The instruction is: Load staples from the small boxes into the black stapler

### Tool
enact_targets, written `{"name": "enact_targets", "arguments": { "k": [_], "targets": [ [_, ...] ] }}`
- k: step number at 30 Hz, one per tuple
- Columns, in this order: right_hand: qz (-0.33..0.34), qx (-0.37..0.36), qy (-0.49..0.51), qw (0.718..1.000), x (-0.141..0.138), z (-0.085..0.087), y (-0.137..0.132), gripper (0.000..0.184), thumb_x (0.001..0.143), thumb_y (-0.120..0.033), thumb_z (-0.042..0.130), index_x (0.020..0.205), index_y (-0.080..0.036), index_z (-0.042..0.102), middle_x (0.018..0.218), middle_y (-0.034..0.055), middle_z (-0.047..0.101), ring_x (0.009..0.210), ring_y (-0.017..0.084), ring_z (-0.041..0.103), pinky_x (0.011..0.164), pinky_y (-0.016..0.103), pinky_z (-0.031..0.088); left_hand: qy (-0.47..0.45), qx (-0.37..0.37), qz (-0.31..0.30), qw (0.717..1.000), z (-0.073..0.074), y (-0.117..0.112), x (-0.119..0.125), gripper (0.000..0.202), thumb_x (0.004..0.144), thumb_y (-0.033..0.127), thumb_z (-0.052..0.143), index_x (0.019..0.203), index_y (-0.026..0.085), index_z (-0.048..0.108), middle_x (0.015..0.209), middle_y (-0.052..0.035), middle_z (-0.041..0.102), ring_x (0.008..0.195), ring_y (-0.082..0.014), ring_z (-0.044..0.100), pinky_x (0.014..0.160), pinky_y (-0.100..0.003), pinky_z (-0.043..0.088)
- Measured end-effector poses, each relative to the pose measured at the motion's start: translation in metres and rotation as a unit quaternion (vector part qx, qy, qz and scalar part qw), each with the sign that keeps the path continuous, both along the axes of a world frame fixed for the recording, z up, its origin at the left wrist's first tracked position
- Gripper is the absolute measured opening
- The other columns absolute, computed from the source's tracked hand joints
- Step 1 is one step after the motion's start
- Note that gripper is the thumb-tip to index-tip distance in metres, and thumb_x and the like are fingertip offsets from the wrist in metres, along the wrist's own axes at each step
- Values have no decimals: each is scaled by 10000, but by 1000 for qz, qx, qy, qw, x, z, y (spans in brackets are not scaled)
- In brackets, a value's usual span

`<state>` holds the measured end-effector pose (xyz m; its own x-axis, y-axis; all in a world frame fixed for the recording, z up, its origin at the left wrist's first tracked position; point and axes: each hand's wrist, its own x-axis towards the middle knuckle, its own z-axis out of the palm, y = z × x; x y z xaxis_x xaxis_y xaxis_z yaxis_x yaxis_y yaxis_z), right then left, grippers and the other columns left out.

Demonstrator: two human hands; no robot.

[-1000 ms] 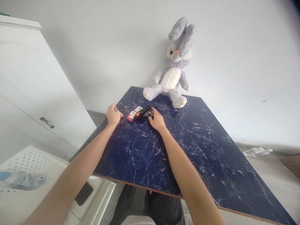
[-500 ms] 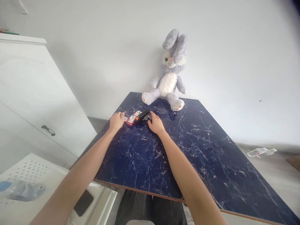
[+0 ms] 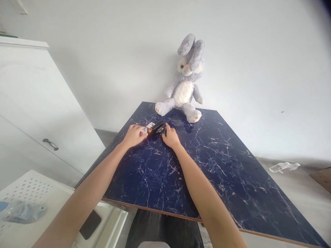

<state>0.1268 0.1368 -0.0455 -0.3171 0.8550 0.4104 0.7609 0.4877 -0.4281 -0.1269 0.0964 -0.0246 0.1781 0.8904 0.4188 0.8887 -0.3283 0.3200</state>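
Note:
My left hand (image 3: 134, 135) is closed around a small red-and-white box (image 3: 142, 132), its fingers and thumb covering most of it. Touching or nearly touching that box on the right is a black stapler (image 3: 156, 128) with an orange patch near its left end. Behind them a white card-like box (image 3: 150, 125) with dark and red print lies partly hidden. My right hand (image 3: 171, 135) rests on the table by the stapler's right end, thumb and index finger apart, with nothing visible between them.
A grey plush rabbit (image 3: 184, 93) sits at the back of the blue marbled table (image 3: 165, 179), against the wall. White cabinet (image 3: 38, 103) at left; a phone (image 3: 90, 224) lies on a white surface below it. A plastic bottle (image 3: 283, 167) is on the floor at right.
My left hand has shifted right, over the red-and-white box beside the stapler. My right hand stays by the stapler. The view has shifted slightly.

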Motion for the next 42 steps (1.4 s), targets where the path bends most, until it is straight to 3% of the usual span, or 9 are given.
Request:
{"name": "enact_targets", "arguments": {
  "k": [10,14,17,21,25,28,33,38,42],
  "targets": [
    [-24,-34,-69,997,-1,1,-2,694,938,-312,457,1556,-68,257,1310,173,639,1272,327,498,1062,428,371,63,-2,43,997,2,-4,2,481,895,527,590,1292,257,628,1324,-107,623,1225,-361,517,1030,-483,398],
    [-17,-33,-81,996,-1,2,-3,723,940,-354,465,1566,-75,235,1328,178,625,1273,337,492,1057,434,364,-12,29,24,999,6,-5,5,473,884,484,618,1287,238,604,1283,-93,635,1163,-296,581,1019,-412,441],
    [-22,-32,-87,995,-1,2,-4,726,942,-357,456,1569,-75,221,1341,182,614,1255,338,502,1048,437,366,-78,86,55,992,10,-6,5,484,918,474,564,1329,218,556,1275,-96,625,1173,-267,580,1024,-374,450],
    [-27,-26,-89,995,-2,3,-6,708,945,-348,449,1563,-78,234,1329,180,618,1234,334,514,1038,431,372,-47,71,157,984,6,-3,-2,500,907,422,549,1355,200,554,1315,-146,599,1224,-340,541,1068,-478,411],
    [-29,-28,-84,996,-2,4,-6,688,945,-344,452,1554,-85,263,1314,181,626,1238,336,513,1037,431,377,-14,-59,236,970,-4,7,-16,483,920,366,483,1362,204,592,1468,-178,505,1335,-440,442,1086,-621,347],
    [-29,-29,-84,996,-3,6,-7,678,942,-340,456,1547,-87,282,1302,185,631,1232,336,519,1034,430,383,-13,-98,195,976,-8,14,-24,497,959,343,392,1398,210,584,1575,-134,402,1421,-425,364,1141,-614,297],
    [-26,-23,-84,996,-2,5,-7,670,941,-341,454,1537,-72,307,1278,191,641,1216,343,532,1030,433,398,-45,-80,43,995,-12,17,-26,500,951,246,358,1389,230,598,1608,-43,372,1487,-300,316,1202,-468,308],
    [-19,-18,-70,997,1,2,-2,671,938,-331,465,1537,-72,308,1283,189,639,1211,340,538,1041,435,404,-74,-64,60,993,-12,17,-24,451,959,269,403,1365,239,596,1558,-68,448,1435,-292,413,1181,-471,348],
    [-14,16,-37,999,5,4,-9,656,923,-292,484,1516,-55,336,1351,188,593,1228,331,522,1076,433,386,-70,89,80,990,-2,11,-17,384,983,273,393,1248,176,652,1365,-128,616,1309,-304,521,1137,-488,379]
  ]
}}
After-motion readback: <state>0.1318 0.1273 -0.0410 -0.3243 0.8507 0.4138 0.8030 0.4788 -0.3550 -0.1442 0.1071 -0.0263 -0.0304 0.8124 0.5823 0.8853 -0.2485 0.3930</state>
